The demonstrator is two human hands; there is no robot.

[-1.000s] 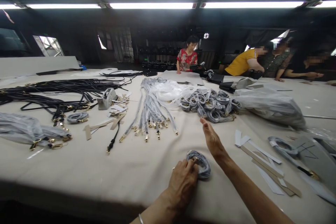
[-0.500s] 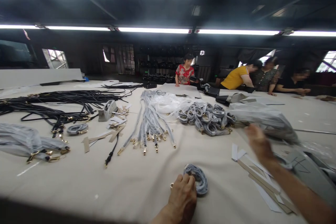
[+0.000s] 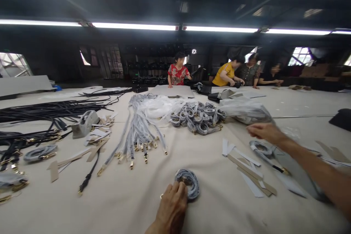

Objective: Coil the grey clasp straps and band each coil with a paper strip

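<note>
My left hand (image 3: 171, 208) lies at the near edge of the table with its curled fingertips pressed on a coiled grey strap (image 3: 190, 182), pinning it to the cloth. My right hand (image 3: 261, 131) is stretched out to the right, fingers extended and holding nothing I can see. It hovers just above another coiled grey strap (image 3: 259, 148), which has a gold clasp, and beside a clear plastic bag (image 3: 244, 111).
Cardboard and paper strips (image 3: 246, 168) lie between my hands. Further back are a pile of coiled straps (image 3: 197, 117), a bundle of long grey straps (image 3: 139, 135), black straps (image 3: 41, 109) and a tape dispenser (image 3: 83, 124). Several people (image 3: 178, 75) work at the far end.
My right hand swung from the table's middle out to the right, towards the plastic bag and the loose coil. My left hand stayed on its coil. The view tilted and shifted.
</note>
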